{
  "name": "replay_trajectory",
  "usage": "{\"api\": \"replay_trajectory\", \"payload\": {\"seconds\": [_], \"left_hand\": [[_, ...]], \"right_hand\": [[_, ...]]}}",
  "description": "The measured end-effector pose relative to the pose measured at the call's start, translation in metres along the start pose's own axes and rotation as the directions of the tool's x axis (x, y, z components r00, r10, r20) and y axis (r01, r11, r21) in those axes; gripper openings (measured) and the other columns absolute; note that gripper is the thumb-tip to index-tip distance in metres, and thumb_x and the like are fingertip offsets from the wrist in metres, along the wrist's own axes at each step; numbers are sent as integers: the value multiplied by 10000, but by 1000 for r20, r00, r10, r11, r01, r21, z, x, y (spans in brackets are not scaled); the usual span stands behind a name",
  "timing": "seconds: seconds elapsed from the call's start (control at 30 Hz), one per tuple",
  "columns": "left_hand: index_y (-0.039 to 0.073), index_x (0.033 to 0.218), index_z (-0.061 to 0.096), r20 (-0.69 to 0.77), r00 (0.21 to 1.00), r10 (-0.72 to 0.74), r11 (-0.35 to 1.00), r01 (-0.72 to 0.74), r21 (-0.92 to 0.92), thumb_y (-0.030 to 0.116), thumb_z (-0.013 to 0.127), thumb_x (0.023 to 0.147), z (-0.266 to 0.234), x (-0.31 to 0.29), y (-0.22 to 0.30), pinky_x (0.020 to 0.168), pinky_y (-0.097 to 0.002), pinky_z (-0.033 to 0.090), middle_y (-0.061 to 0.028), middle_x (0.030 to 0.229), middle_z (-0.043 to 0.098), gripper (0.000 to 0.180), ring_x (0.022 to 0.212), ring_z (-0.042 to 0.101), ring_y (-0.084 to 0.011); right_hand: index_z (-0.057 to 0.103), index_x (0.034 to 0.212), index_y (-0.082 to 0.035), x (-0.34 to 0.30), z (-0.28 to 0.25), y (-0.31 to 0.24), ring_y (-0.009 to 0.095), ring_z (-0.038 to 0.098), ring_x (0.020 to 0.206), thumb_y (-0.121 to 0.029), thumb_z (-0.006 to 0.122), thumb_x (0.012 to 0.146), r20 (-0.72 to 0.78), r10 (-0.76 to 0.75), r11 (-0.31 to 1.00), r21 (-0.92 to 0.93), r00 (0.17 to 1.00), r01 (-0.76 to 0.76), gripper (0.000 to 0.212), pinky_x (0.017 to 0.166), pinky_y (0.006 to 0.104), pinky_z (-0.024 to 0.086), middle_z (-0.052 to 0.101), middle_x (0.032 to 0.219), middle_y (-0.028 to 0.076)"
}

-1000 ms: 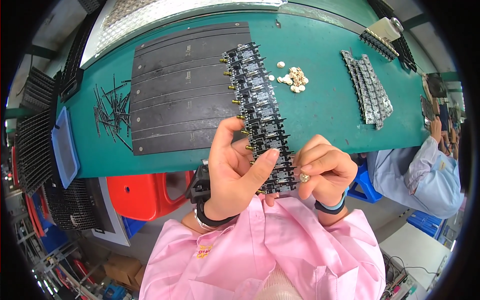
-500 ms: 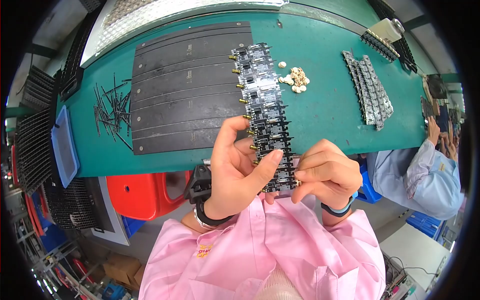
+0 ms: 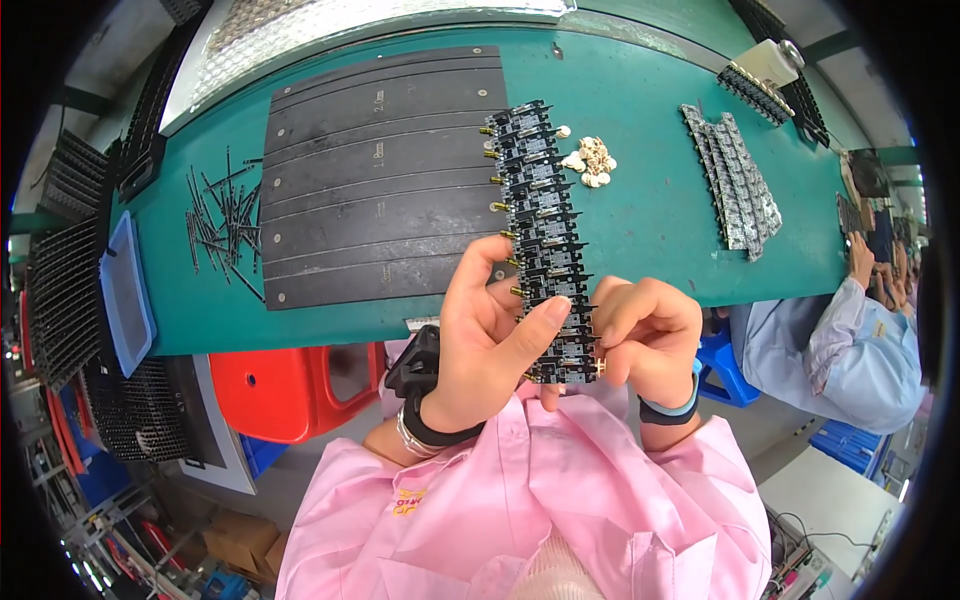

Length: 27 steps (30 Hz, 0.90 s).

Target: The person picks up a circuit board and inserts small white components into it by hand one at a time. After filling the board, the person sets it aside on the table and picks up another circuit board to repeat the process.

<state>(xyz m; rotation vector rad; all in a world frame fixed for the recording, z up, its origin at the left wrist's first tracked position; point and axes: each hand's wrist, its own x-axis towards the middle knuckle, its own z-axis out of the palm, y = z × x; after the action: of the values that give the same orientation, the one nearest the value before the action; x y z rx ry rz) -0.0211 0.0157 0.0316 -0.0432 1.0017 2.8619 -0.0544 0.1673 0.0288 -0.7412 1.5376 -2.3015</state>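
Observation:
My left hand (image 3: 490,335) is closed around the near part of a long strip of joined black-and-metal parts (image 3: 540,200), its thumb lying across the top face. Brass-coloured pins stick out along the strip's left edge. The strip's far end reaches over the right edge of a dark slotted board. My right hand (image 3: 650,330) is at the strip's near right edge with fingers curled in a pinch; what is between them is hidden. Just beside its thumb, a small cream-and-gold piece (image 3: 600,368) shows at the strip's edge. A small pile of cream discs (image 3: 592,160) lies right of the strip.
The dark board (image 3: 340,200) lies on the green table (image 3: 640,80). Thin black rods (image 3: 225,220) and a blue tray (image 3: 128,290) are to the left. More metal strips (image 3: 735,180) and a white bottle (image 3: 772,62) are to the right. A co-worker's sleeve (image 3: 835,330) shows at far right.
The strip has tilted and shifted slightly right, its far end now nearer the discs. My right hand's fingertips have moved up a little, leaving the cream-and-gold piece more exposed.

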Motion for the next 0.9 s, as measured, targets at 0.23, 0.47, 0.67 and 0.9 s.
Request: {"api": "replay_trajectory", "payload": {"seconds": [0.23,0.47,0.67,0.9], "left_hand": [[16,1088,192,9,1000,2,999,-2,-47,-13,460,806,-7,-4,4,302,-257,459,-170,882,539,390,493,570,-190],[22,1094,190,-63,997,43,997,-47,-65,-4,454,811,-6,-6,10,301,-259,454,-173,860,539,388,477,566,-192],[21,1087,196,-46,998,52,997,-55,-54,3,458,812,-10,-8,11,303,-253,453,-170,851,541,380,466,560,-179],[16,1082,202,-24,999,28,999,-29,-35,12,460,814,-10,-7,14,303,-250,453,-164,852,543,371,460,555,-161]], "right_hand": [[540,739,10,35,-34,3,105,444,548,-72,670,667,-317,-134,806,-586,939,-83,169,509,211,371,527,642,43],[582,826,-15,51,-38,17,100,422,534,-69,680,643,-264,-234,386,-909,936,-160,214,512,214,375,532,680,24],[593,795,-42,57,-31,21,127,425,561,-66,677,630,-156,-305,203,-974,939,-96,187,505,231,368,542,712,28],[587,753,-35,55,-31,19,127,422,561,-66,676,633,-147,-321,234,-969,936,-72,153,503,236,368,541,702,28]]}}
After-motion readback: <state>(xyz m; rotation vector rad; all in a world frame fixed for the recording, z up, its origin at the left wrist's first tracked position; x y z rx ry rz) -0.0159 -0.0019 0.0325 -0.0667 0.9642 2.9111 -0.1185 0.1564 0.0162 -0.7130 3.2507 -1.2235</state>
